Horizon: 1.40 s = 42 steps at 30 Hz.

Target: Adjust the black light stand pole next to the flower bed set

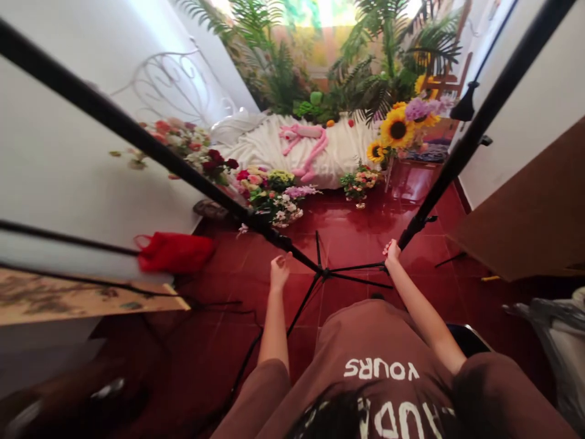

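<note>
Two black light stands rise past me, the left stand (pixel 150 143) slanting to the upper left and the right stand (pixel 461 137) to the upper right. My right hand (pixel 392 252) is closed around the lower part of the right stand's pole. My left hand (pixel 280 269) is just below the left pole, its fingers loosely curled and a little apart. It appears to hold nothing; whether a fingertip touches the pole I cannot tell. Spread tripod legs (pixel 324 274) meet on the floor between my hands.
Ahead, a white draped bed (pixel 347 149) bears a pink plush toy (pixel 308 133). Flowers (pixel 278 189) and sunflowers (pixel 397 129) surround it. A red bag (pixel 176 252) and a black cable (pixel 247 360) are on the left. A brown panel (pixel 525 207) leans at the right above red floor tiles.
</note>
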Motion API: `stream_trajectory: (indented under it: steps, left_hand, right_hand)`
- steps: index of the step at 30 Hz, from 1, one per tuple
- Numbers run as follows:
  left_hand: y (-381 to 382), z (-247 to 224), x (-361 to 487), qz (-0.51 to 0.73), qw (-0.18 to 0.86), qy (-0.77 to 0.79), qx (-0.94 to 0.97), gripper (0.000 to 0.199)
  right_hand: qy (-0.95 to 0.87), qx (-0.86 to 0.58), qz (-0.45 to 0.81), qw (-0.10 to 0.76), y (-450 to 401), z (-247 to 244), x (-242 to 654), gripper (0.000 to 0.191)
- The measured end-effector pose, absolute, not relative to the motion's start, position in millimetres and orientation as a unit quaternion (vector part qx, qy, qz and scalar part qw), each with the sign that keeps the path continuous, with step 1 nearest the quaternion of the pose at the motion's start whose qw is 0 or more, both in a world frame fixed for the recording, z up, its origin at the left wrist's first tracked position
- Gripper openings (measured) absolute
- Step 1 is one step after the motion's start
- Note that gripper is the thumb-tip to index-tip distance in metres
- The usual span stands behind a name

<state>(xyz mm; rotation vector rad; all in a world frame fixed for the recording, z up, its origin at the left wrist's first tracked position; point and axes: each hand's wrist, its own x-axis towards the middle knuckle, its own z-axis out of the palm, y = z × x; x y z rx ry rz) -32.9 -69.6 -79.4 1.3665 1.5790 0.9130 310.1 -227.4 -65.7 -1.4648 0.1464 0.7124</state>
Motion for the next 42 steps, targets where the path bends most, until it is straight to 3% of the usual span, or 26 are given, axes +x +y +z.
stream_trajectory:
  steps: [10, 14, 18, 24, 31, 35, 38, 42]
  left_hand:
    - [-44.4, -18.5, -16.4, 0.516, 0.39, 0.496, 0.58, 0.071]
    - [-45.5, -21.6, -2.3, 0.562, 0.368, 0.502, 0.544, 0.071]
    - [-47.4, -24.6, 4.2, 0.594, 0.373, 0.499, 0.51, 0.063]
    - [-45.3, -25.7, 8.9, 0.628, 0.428, 0.482, 0.435, 0.048]
    - [-44.3, -24.9, 6.4, 0.638, 0.48, 0.455, 0.395, 0.048]
    - [-44.9, -23.7, 2.3, 0.636, 0.484, 0.444, 0.405, 0.048]
    - [-45.4, -23.4, 0.5, 0.633, 0.486, 0.442, 0.409, 0.049]
    - [-44.3, -26.2, 0.3, 0.63, 0.477, 0.45, 0.417, 0.05]
  right_hand:
    - [-0.14, -0.558, 0.638, 0.511, -131.5, -25.1, 179.7, 0.024]
    - [-0.245, -0.482, 0.73, 0.417, -100.3, 1.7, 133.6, 0.042]
    - [-0.226, -0.443, 0.756, 0.425, -81.9, 20.6, 110.8, 0.051]
    - [-0.078, -0.261, 0.846, 0.458, -76.3, 22.2, 102.0, 0.052]
    - [0.011, -0.202, 0.835, 0.511, -66.4, 17.9, 86.4, 0.044]
    - [-0.104, -0.308, 0.782, 0.531, -64.7, 14.8, 84.6, 0.038]
    - [-0.306, -0.433, 0.648, 0.547, -66.7, 14.4, 98.8, 0.038]
    - [-0.556, -0.539, 0.395, 0.495, -66.6, 25.2, 132.5, 0.031]
